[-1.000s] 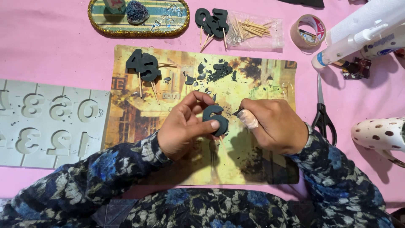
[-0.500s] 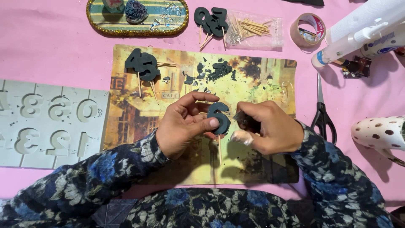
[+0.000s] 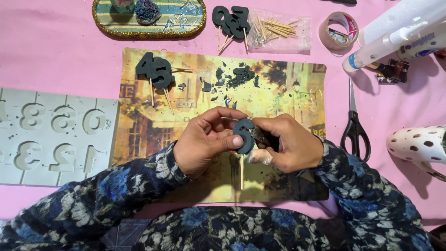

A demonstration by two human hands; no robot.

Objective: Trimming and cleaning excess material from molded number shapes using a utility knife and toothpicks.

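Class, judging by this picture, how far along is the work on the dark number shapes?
Done: two finished numbers on sticks lie on the mat, more above it. In hand: left hand holds a dark number; right hand touches its edge. Left: trimmings lie scattered.

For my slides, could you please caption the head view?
Both hands, left hand and right hand, hold a dark number on a stick over a printed mat.

1 head view, looking straight down, close

One dark number piece [image 3: 243,135] in hand, one scissors [image 3: 355,125], one tape roll [image 3: 338,31], one number mould [image 3: 53,135]
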